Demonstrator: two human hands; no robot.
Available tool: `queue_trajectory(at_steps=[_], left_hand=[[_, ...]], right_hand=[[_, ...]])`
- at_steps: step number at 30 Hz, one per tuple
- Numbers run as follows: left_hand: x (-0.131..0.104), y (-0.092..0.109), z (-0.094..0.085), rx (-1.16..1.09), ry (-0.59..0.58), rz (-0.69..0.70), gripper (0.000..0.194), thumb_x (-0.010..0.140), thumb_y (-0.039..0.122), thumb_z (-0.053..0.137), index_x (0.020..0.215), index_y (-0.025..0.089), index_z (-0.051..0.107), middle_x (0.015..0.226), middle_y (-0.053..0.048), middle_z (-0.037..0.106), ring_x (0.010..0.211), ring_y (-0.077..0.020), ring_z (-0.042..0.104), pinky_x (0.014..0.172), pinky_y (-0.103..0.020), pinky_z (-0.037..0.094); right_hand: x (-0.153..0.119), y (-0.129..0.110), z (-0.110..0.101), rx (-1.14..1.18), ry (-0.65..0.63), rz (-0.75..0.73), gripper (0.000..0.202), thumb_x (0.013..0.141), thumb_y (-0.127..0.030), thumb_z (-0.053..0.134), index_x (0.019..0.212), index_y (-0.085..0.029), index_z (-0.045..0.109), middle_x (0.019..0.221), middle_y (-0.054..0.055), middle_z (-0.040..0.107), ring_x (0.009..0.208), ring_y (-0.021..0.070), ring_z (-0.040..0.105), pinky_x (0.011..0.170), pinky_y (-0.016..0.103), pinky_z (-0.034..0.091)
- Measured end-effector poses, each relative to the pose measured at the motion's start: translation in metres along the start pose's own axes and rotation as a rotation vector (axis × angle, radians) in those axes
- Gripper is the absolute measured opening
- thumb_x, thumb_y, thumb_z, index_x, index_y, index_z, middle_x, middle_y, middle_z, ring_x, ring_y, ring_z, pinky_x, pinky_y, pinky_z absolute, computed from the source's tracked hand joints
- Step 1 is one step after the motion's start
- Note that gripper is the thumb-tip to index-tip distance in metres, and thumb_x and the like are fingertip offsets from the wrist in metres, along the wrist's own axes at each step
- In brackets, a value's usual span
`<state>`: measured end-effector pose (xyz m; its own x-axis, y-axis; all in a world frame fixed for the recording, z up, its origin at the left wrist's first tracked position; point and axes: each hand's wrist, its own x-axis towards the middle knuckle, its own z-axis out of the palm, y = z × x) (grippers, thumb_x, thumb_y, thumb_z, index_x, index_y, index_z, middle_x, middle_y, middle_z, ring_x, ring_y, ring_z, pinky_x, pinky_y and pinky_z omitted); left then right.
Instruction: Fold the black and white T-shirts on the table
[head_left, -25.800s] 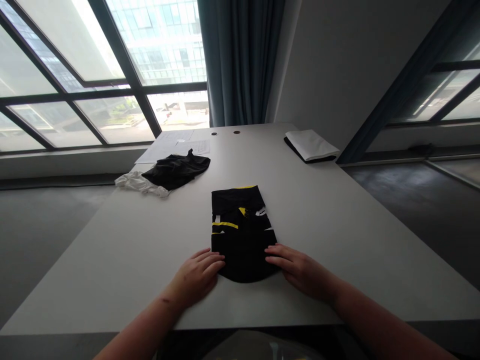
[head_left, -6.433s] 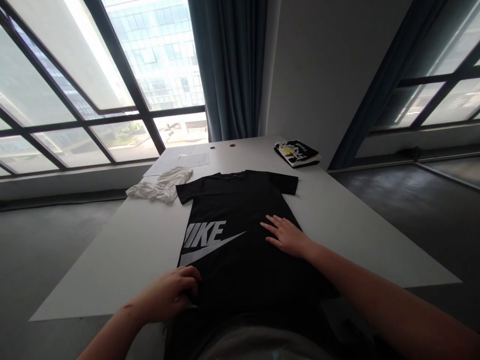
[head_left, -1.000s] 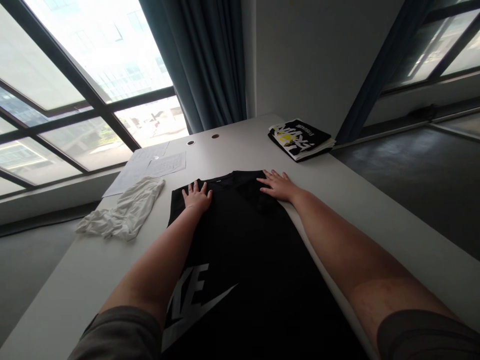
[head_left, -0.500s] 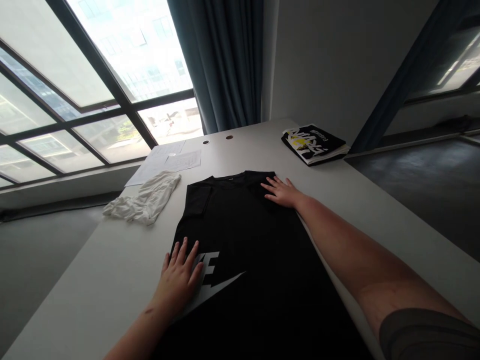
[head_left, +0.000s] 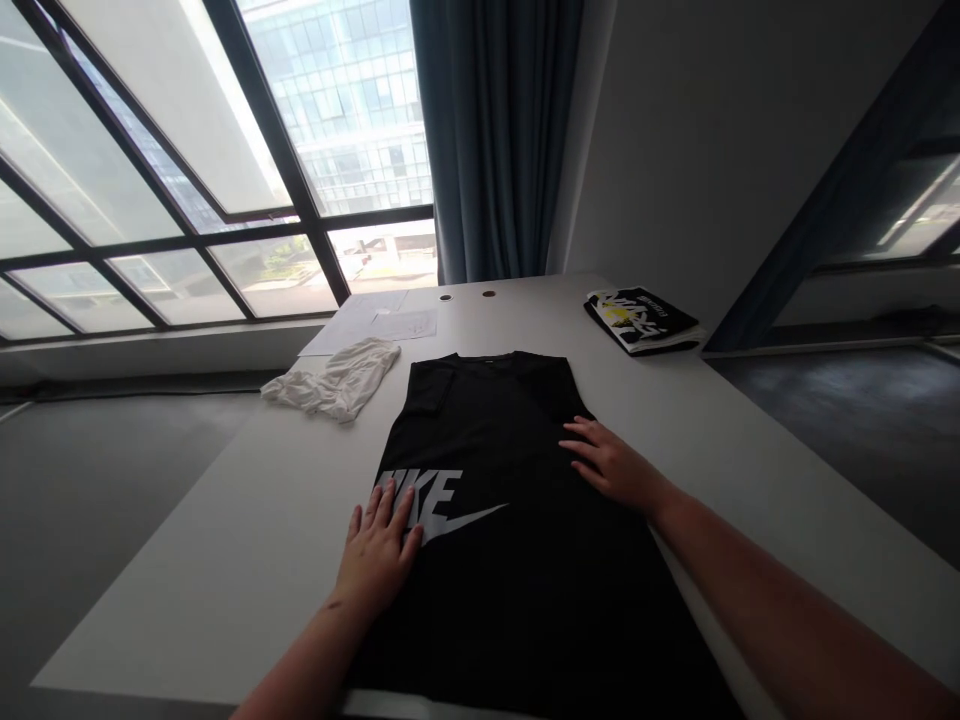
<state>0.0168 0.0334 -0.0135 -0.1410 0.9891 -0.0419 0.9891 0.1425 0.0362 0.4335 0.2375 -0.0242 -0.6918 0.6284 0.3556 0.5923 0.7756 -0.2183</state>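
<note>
A black T-shirt (head_left: 517, 590) lies spread on the white table (head_left: 217, 560), its collar at the far end and its sleeves folded inward. Grey lettering and a swoosh mark (head_left: 457, 520) show on its left part. My left hand (head_left: 379, 545) rests flat over the edge of that print, fingers spread. On the shirt's right edge, below the folded sleeve, lies my right hand (head_left: 611, 465), its fingers stretched out and apart. Neither hand grips the cloth. The shirt's near end runs toward the bottom of the view.
A crumpled white cloth (head_left: 337, 380) lies left of the collar, with paper sheets (head_left: 375, 320) behind it. At the far right sits a folded black garment (head_left: 645, 322) with white and yellow print. Beyond the table are a blue curtain (head_left: 495, 140) and windows.
My right hand has slid from the shirt's right sleeve down along its right edge. My left hand stays on the print, uncovering more lettering. The camera view has shifted.
</note>
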Motion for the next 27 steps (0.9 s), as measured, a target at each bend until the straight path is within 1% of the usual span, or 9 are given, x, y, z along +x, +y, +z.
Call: queue_trajectory(at_steps=[4, 7, 10, 12, 15, 18, 20, 23, 27], left_hand=[[0.004, -0.006, -0.006, -0.015, -0.005, 0.063, 0.061, 0.104, 0.043, 0.045, 0.163, 0.03, 0.039, 0.174, -0.007, 0.023, 0.16, -0.0307, 0.022, 0.127, -0.055, 0.022], [-0.011, -0.014, -0.011, -0.017, 0.055, 0.066, 0.062, 0.102, 0.042, 0.049, 0.162, 0.028, 0.041, 0.173, -0.009, 0.028, 0.158, -0.0317, 0.028, 0.123, -0.049, 0.032], [-0.04, -0.023, -0.021, 0.04, 0.093, -0.066, 0.058, 0.103, 0.042, 0.047, 0.156, 0.019, 0.047, 0.158, -0.017, 0.049, 0.143, -0.0337, 0.049, 0.11, -0.045, 0.045], [-0.06, -0.03, -0.028, 0.069, 0.051, -0.15, 0.05, 0.104, 0.042, 0.045, 0.143, 0.014, 0.056, 0.14, -0.019, 0.061, 0.123, -0.032, 0.061, 0.1, -0.042, 0.049], [-0.079, -0.038, -0.037, 0.019, -0.06, -0.186, 0.034, 0.105, 0.039, 0.044, 0.119, 0.016, 0.063, 0.119, -0.014, 0.067, 0.105, -0.0258, 0.067, 0.091, -0.035, 0.048], [-0.082, -0.042, -0.042, -0.084, -0.131, -0.182, 0.02, 0.106, 0.031, 0.043, 0.107, 0.02, 0.06, 0.113, -0.009, 0.067, 0.105, -0.0218, 0.066, 0.09, -0.031, 0.045], [-0.079, -0.042, -0.043, -0.136, -0.144, -0.18, 0.017, 0.106, 0.025, 0.041, 0.105, 0.021, 0.058, 0.115, -0.009, 0.067, 0.106, -0.0205, 0.066, 0.09, -0.03, 0.045], [-0.075, -0.042, -0.044, -0.214, -0.137, -0.207, 0.018, 0.106, 0.023, 0.04, 0.11, 0.021, 0.057, 0.116, -0.008, 0.068, 0.105, -0.0202, 0.067, 0.089, -0.03, 0.045], [-0.073, -0.037, -0.044, -0.247, -0.132, -0.266, 0.024, 0.105, 0.028, 0.046, 0.125, 0.019, 0.055, 0.119, -0.011, 0.068, 0.11, -0.0227, 0.067, 0.094, -0.032, 0.046]], right_hand=[[-0.044, -0.037, 0.0, 0.014, -0.119, 0.057, 0.048, 0.103, -0.04, 0.052, 0.149, -0.032, 0.059, 0.162, 0.008, 0.047, 0.152, 0.0335, 0.039, 0.125, 0.061, 0.033], [-0.067, -0.051, -0.004, -0.016, -0.189, 0.117, 0.053, 0.104, -0.044, 0.049, 0.156, -0.032, 0.051, 0.166, 0.009, 0.041, 0.152, 0.0331, 0.039, 0.124, 0.061, 0.034], [-0.072, -0.057, -0.011, -0.052, -0.154, 0.108, 0.049, 0.103, -0.043, 0.05, 0.15, -0.03, 0.058, 0.16, 0.009, 0.049, 0.149, 0.0329, 0.045, 0.124, 0.06, 0.034], [-0.06, -0.061, -0.018, -0.074, -0.106, 0.078, 0.043, 0.102, -0.041, 0.052, 0.141, -0.028, 0.066, 0.151, 0.011, 0.058, 0.141, 0.0329, 0.053, 0.122, 0.059, 0.037], [-0.011, -0.073, -0.022, -0.096, -0.065, 0.043, 0.035, 0.101, -0.037, 0.054, 0.128, -0.024, 0.072, 0.134, 0.013, 0.068, 0.126, 0.0301, 0.061, 0.111, 0.049, 0.047], [0.069, -0.094, -0.013, -0.099, -0.131, 0.07, 0.03, 0.101, -0.033, 0.054, 0.118, -0.022, 0.075, 0.119, 0.011, 0.072, 0.111, 0.026, 0.065, 0.101, 0.039, 0.05], [0.131, -0.108, 0.002, -0.074, -0.2, 0.164, 0.026, 0.1, -0.032, 0.056, 0.113, -0.021, 0.077, 0.115, 0.009, 0.073, 0.11, 0.0239, 0.065, 0.102, 0.034, 0.048], [0.219, -0.126, 0.033, -0.061, -0.22, 0.207, 0.027, 0.101, -0.031, 0.054, 0.11, -0.021, 0.077, 0.115, 0.009, 0.073, 0.109, 0.0219, 0.066, 0.096, 0.028, 0.049], [0.309, -0.138, 0.079, -0.065, -0.253, 0.287, 0.031, 0.101, -0.03, 0.051, 0.114, -0.019, 0.076, 0.127, 0.013, 0.07, 0.116, 0.0257, 0.065, 0.096, 0.031, 0.05]])
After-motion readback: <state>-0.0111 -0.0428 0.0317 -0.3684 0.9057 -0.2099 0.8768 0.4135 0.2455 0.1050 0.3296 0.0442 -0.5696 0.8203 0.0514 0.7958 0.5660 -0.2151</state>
